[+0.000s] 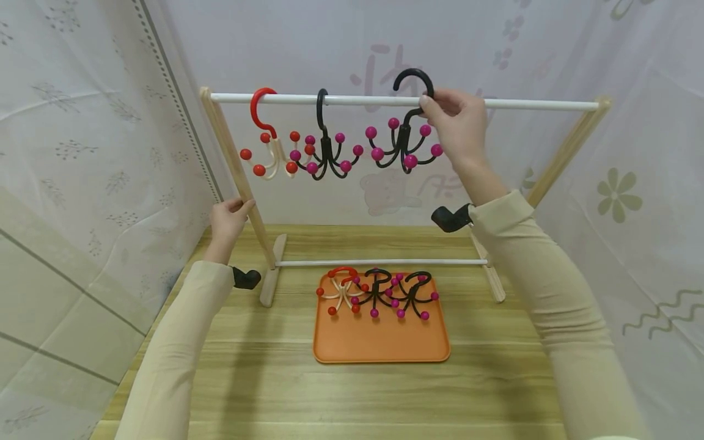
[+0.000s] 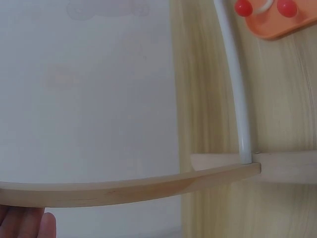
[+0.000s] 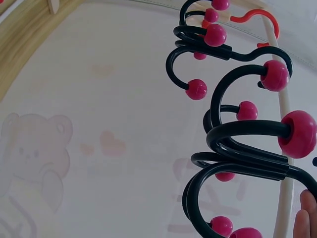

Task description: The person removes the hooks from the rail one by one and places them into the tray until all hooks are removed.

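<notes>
My right hand pinches the hook of a black hanger with pink balls at the white top rod; the hook's open end stands above the rod. In the right wrist view, that hanger is large and my fingertips show at the right edge. Another black hanger and a red-hooked cream hanger hang from the rod further left. My left hand holds the rack's left wooden post; in the left wrist view its fingers touch the post.
An orange tray lies on the wooden table in front of the rack, holding one red-hooked hanger and two black ones. The lower white rod runs behind it. Patterned curtains surround the table.
</notes>
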`<state>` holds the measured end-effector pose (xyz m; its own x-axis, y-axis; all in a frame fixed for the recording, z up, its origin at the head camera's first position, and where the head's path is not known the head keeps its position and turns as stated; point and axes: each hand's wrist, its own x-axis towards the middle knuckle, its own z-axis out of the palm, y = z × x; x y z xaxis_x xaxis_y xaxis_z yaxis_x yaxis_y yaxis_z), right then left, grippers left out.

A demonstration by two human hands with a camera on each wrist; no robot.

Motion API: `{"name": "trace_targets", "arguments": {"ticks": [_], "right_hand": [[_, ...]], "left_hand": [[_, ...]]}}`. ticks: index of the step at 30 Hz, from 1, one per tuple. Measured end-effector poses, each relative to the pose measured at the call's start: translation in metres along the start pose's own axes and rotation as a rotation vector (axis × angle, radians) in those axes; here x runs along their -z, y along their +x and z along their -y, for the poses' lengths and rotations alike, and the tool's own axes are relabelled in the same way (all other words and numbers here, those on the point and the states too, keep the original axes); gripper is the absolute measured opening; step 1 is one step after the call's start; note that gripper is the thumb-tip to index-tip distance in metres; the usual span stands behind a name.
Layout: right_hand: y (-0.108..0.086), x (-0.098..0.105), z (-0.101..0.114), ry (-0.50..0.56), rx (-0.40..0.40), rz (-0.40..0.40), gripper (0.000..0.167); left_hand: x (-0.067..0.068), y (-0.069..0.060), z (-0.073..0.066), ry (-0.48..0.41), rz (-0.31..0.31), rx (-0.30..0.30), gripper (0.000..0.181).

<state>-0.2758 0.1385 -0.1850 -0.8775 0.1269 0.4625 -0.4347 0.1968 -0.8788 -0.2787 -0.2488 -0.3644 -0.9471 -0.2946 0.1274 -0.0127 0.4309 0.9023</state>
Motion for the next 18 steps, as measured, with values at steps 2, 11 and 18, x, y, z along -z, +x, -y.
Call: {"name": "trace_targets", "arguments": {"ticks": [2,11,18], "right_hand": [[-0.002,0.003,0.0,0.031,0.003,0.007,0.023],[-0.013,0.015,-0.008,0.094,0.059,0.024,0.02],[-0.024,0.021,-0.022,0.116,0.084,0.059,0.017]], "left_hand": [[0.0,0.0,0.0,0.002,-0.001,0.0,0.048],[0.0,0.001,0.0,0.014,-0.008,0.005,0.047],[0.0,0.001,0.001,0.025,-0.009,0.012,0.048]]}}
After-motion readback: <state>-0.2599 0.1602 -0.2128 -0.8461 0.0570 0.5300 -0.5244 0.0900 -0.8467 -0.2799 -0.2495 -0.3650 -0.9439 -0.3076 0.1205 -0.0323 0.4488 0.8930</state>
